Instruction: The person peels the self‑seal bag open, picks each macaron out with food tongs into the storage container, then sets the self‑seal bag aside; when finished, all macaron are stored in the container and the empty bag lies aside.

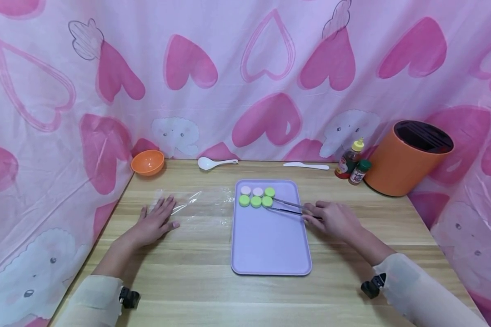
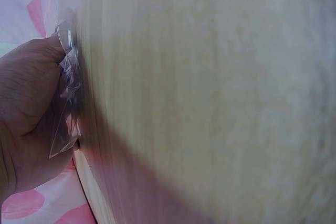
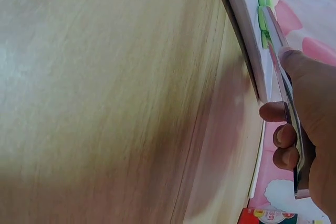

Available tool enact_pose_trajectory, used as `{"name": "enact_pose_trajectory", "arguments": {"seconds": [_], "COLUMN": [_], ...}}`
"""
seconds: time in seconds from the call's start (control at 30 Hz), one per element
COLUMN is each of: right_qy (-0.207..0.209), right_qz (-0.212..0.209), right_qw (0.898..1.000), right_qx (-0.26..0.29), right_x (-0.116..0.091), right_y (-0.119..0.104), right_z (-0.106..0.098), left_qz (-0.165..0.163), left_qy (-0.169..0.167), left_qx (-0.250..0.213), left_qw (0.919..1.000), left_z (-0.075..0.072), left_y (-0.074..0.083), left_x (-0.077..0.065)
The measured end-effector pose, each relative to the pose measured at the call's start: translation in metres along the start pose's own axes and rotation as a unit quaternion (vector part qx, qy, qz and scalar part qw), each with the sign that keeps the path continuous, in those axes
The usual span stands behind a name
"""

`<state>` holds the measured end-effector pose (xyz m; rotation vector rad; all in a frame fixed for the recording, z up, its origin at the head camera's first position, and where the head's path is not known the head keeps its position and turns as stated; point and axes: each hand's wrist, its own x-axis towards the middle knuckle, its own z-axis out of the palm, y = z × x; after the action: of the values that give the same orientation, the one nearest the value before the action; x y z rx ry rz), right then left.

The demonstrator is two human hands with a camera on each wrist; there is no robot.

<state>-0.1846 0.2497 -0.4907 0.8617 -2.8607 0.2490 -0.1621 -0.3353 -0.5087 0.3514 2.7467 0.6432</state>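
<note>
My right hand (image 1: 333,220) grips a pair of metal tongs (image 1: 286,210) over the right edge of a lilac tray (image 1: 272,245). The tongs' tips are spread at either side of the front right green macaron-like disc (image 1: 267,201). Two rows of these discs fill the tray's back left: two pale pink discs (image 1: 258,192) and a green one behind, three green ones in front. Left of the tray, my left hand (image 1: 153,225) rests with fingers spread on a clear plastic sheet or bag (image 1: 200,204). In the left wrist view, crinkled plastic (image 2: 68,87) stands up beside the palm.
Along the back stand an orange bowl (image 1: 148,163), a white spoon (image 1: 217,163) and a white knife (image 1: 306,166). At the back right are a yellow-capped sauce bottle (image 1: 349,161), a green-lidded jar (image 1: 359,173) and an orange knife block (image 1: 401,159). A heart-printed curtain (image 1: 192,63) surrounds the table.
</note>
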Motion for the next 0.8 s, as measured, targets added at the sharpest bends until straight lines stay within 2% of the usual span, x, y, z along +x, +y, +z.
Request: {"name": "enact_pose_trajectory", "arguments": {"seconds": [0.13,0.33,0.57,0.8], "right_qy": [0.001,0.032,0.023,0.065], "right_qz": [0.005,-0.004,0.062,0.095], "right_qw": [1.0,0.999,0.998,0.993], "right_qx": [0.0,-0.001,0.016,0.021], "right_x": [-0.002,-0.014,-0.038,-0.06], "right_y": [0.001,0.005,0.017,0.028], "right_z": [-0.002,-0.001,0.005,0.012], "left_qz": [0.007,0.009,0.018,0.008], "left_qy": [0.005,0.008,0.018,0.007], "left_qx": [0.006,-0.002,-0.016,0.0], "left_qw": [0.9999,0.9999,0.9996,0.9999], "left_z": [-0.002,-0.001,0.001,-0.001], "left_y": [0.002,-0.001,-0.002,0.001], "left_x": [0.0,-0.002,-0.004,-0.003]}}
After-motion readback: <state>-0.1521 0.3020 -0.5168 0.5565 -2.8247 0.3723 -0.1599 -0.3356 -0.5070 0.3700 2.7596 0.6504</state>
